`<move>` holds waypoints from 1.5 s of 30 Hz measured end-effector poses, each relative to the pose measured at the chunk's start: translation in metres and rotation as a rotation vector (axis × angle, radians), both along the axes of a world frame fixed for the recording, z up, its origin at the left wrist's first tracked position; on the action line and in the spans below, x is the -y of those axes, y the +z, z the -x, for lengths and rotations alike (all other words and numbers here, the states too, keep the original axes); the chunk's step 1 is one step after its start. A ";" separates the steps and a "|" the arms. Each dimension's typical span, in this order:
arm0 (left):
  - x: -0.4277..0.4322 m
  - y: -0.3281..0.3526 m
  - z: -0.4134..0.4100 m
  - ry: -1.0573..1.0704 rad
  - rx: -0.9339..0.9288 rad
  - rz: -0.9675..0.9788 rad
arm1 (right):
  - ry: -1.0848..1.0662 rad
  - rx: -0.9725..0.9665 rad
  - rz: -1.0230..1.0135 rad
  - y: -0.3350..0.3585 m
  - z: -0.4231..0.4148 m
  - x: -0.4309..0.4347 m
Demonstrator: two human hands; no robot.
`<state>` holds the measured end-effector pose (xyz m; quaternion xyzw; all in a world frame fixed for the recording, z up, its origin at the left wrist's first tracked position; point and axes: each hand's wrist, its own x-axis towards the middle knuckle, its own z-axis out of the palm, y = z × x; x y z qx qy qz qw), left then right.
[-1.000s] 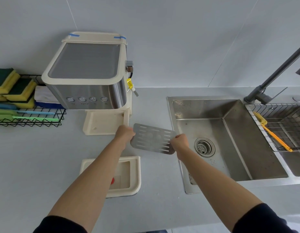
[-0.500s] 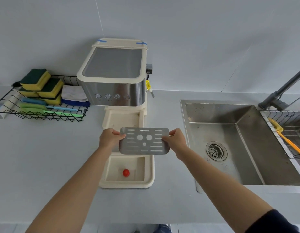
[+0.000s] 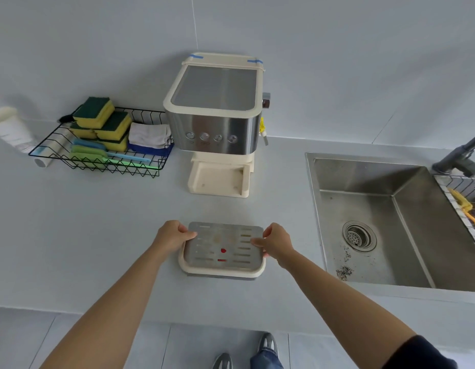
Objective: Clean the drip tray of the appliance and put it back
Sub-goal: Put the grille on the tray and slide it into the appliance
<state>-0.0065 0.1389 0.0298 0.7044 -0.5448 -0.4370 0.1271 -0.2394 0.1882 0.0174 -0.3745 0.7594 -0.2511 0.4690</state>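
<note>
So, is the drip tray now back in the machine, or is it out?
Out. The drip tray sits on the counter, in front of the coffee machine, whose base is bare.

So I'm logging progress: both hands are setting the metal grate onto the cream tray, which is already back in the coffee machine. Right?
Not quite. In the head view both hands, left hand and right hand, are setting the metal grate onto the cream tray, but it sits on the counter before the coffee machine.

One view only, from the person's head, looking forward and steeply down over the counter (image 3: 71, 235); wide-angle, walls bowed; coffee machine (image 3: 215, 123) mid-frame ahead, sink (image 3: 390, 222) to the right, shoes (image 3: 268, 344) at the bottom edge; forearms near.
</note>
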 end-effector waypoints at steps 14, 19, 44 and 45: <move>-0.005 -0.017 -0.003 -0.072 0.059 0.084 | 0.103 -0.215 -0.059 -0.006 -0.003 0.002; -0.007 -0.023 -0.003 -0.023 0.022 0.087 | 0.127 -0.258 -0.054 -0.008 -0.002 0.001; -0.049 -0.028 -0.026 -0.246 -0.258 0.091 | 0.294 -0.049 0.249 -0.012 -0.029 -0.053; -0.050 -0.028 -0.025 -0.259 -0.250 0.094 | 0.300 -0.065 0.263 -0.013 -0.031 -0.054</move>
